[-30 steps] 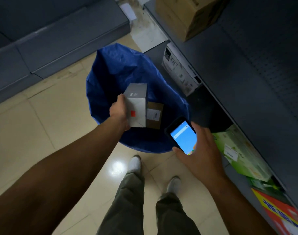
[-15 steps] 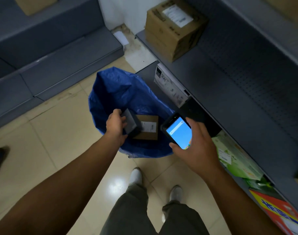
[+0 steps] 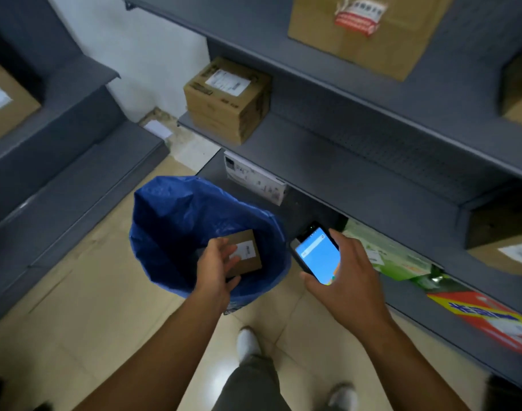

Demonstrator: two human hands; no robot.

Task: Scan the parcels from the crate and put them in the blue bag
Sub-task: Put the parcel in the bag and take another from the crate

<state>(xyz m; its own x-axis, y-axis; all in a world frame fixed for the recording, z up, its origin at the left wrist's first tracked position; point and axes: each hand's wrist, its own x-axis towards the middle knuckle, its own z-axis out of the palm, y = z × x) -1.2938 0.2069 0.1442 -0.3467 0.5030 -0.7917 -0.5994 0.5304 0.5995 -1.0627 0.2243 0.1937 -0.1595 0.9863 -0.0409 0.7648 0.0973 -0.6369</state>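
**Hand over the blue bag, scanner held beside it**

A blue bag (image 3: 176,221) is seen standing open on the tiled floor (image 3: 76,336), close against the grey shelves (image 3: 357,173). Inside the bag a brown parcel (image 3: 248,262) with a white label is seen lying flat. The left hand (image 3: 215,268) is held over the mouth of the bag, above the near edge of the parcel; its fingers (image 3: 224,247) are spread and loosened, and nothing is seen gripped in them. Whether the fingertips touch the parcel cannot be told.

A handheld scanner (image 3: 316,253) with a lit blue screen is grasped in the right hand (image 3: 348,280), just to the right of the bag's rim, with the screen turned up toward the camera. The fingers of that hand are wrapped round the scanner's far edge, and the thumb is laid at its lower end.

On the shelf behind the bag a cardboard box (image 3: 227,99) with a shipping label is seen, and a larger cardboard box (image 3: 363,34) with a red and white sticker is set on the shelf above. A white carton (image 3: 254,182) is placed on the lowest shelf behind the bag. A green package (image 3: 396,256) and a red and yellow package (image 3: 491,318) are placed on that same shelf to the right. The person's grey trousers (image 3: 251,384) and white shoes (image 3: 248,342) are seen at the bottom of the view.
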